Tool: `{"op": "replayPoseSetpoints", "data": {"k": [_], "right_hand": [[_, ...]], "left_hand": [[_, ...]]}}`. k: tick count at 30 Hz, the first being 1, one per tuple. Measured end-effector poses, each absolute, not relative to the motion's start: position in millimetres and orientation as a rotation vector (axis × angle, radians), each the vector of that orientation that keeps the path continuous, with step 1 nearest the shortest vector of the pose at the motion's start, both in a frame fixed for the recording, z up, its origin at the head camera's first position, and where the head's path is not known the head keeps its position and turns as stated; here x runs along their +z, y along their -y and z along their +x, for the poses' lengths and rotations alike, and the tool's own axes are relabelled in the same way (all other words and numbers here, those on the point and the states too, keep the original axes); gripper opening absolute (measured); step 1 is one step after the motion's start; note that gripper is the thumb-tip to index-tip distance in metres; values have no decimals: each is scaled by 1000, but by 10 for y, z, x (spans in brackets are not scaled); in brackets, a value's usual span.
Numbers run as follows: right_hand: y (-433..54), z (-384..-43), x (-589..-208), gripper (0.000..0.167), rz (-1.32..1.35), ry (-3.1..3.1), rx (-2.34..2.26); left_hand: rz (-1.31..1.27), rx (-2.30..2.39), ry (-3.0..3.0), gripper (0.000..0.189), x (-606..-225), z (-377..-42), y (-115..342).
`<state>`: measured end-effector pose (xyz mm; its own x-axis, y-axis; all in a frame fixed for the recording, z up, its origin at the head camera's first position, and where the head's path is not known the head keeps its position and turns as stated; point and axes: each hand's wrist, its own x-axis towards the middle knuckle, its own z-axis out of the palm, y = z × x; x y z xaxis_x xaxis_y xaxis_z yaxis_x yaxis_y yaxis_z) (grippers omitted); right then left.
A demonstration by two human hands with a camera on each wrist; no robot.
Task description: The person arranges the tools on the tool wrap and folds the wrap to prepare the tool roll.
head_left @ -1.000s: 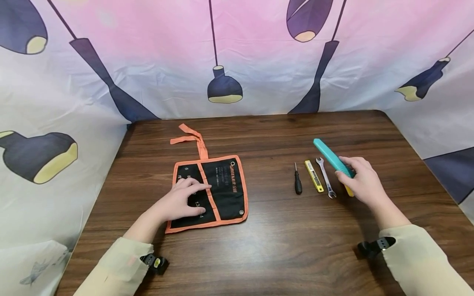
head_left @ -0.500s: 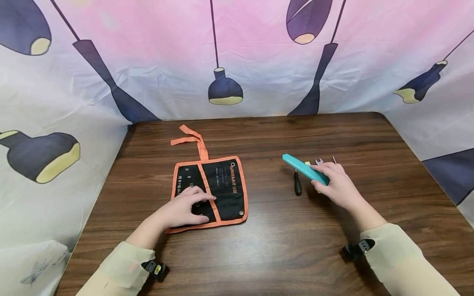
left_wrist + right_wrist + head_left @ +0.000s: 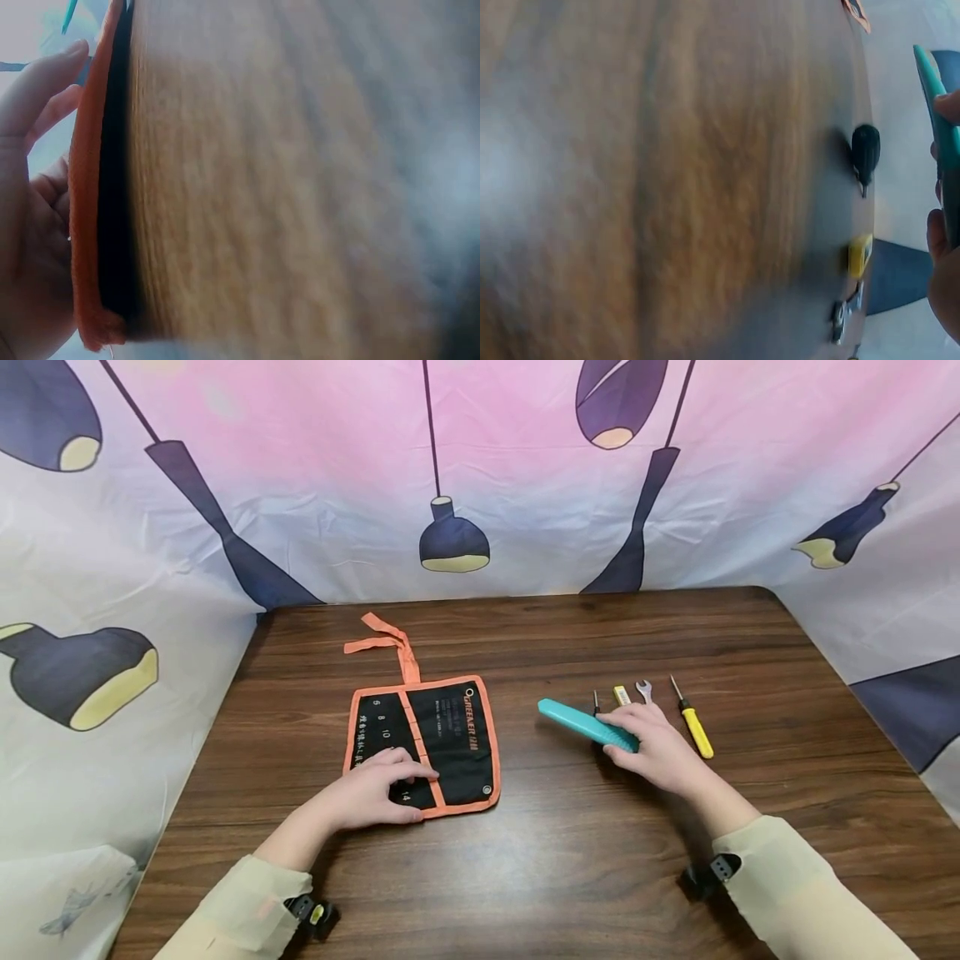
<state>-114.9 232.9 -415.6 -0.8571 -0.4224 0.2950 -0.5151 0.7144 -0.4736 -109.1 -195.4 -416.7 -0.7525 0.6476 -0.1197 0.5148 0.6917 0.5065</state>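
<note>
My left hand (image 3: 375, 789) rests on the lower part of a black tool pouch (image 3: 461, 735) with orange trim and printed numbers. Its index fingertip is at the orange pocket strip, and its thumb lies by the near edge. In the left wrist view the pouch's orange border (image 3: 88, 187) partly covers that hand. With its thumb and fingers my right hand (image 3: 651, 745) grips a long teal tool (image 3: 576, 720), held above the table with its free end pointing left toward the pouch. The right wrist view shows the tool's narrow teal end (image 3: 928, 79); the rest is hidden in the hand.
Under and behind the right hand lie a black-handled screwdriver (image 3: 865, 150), a small flat yellow tool (image 3: 622, 696) and a double-ended open wrench (image 3: 644, 690). A yellow-handled screwdriver (image 3: 697, 732) lies to their right. The pouch's orange ties (image 3: 397, 639) stretch toward the back of the table.
The right hand has carried the teal tool leftward, uncovering the yellow screwdriver, and the tool has swung closer to level across the view. The left hand has shifted slightly toward the pouch's near edge.
</note>
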Motion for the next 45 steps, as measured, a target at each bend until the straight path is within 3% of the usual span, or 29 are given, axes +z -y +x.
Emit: {"op": "replayPoseSetpoints", "data": {"k": [45], "right_hand": [[-1545,-1124,-4300,36,1325,2718,924]], "left_hand": [[988,599,-2631,42,-4233,-1062,1892]]}}
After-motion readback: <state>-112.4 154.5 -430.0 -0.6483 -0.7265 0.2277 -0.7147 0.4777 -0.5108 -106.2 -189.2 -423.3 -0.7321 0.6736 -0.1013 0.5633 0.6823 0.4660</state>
